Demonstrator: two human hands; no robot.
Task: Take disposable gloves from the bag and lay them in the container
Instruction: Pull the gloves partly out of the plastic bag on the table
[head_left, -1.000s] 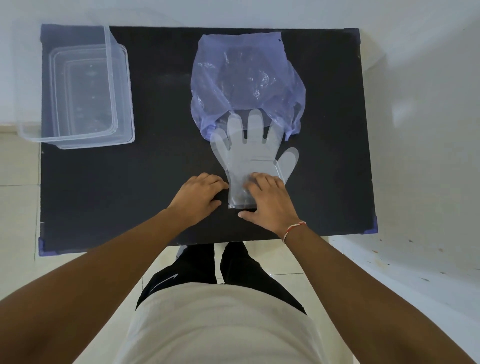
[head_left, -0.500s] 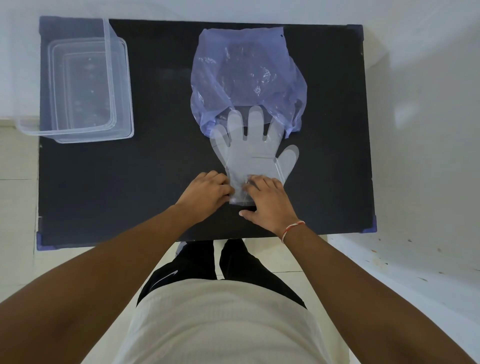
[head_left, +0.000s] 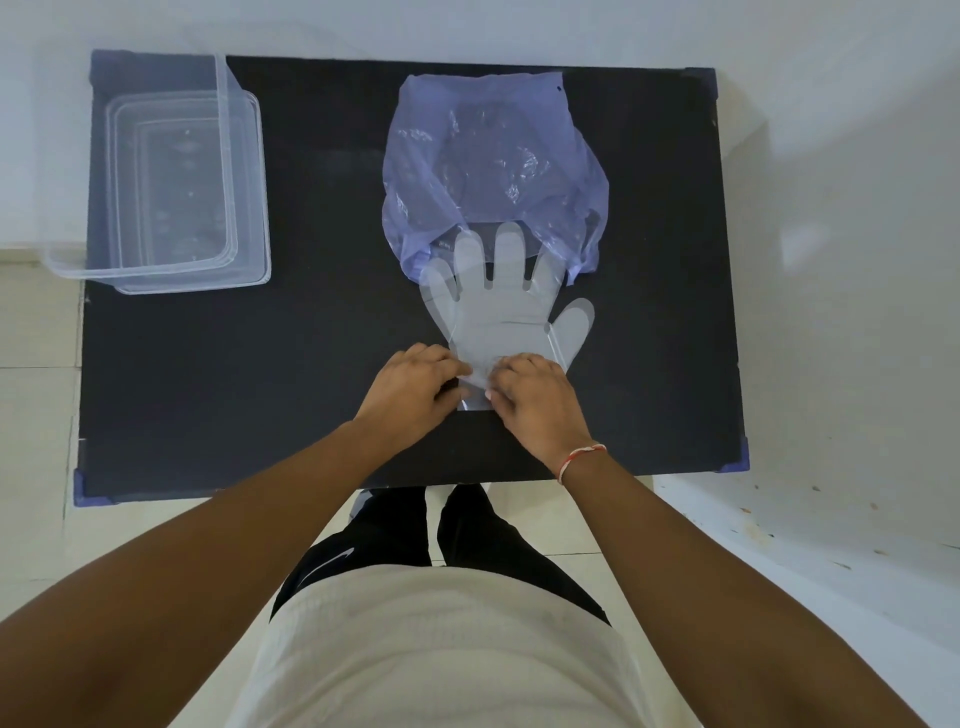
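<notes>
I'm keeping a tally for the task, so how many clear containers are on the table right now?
1. The clear container sits at the table's far left corner, apart from the purple bag. It looks empty. Its double outline might be a nested lid or second tub; I cannot tell.

- We see a thin, clear plastic glove (head_left: 501, 317), smooth.
- We see a crinkled, glossy lilac plastic bag (head_left: 488, 166).
- We see a clear, rigid plastic container (head_left: 244, 208).
- We see a matt black bench (head_left: 311, 338).

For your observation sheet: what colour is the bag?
Translucent purple-blue bag, seen in the head view.
</notes>
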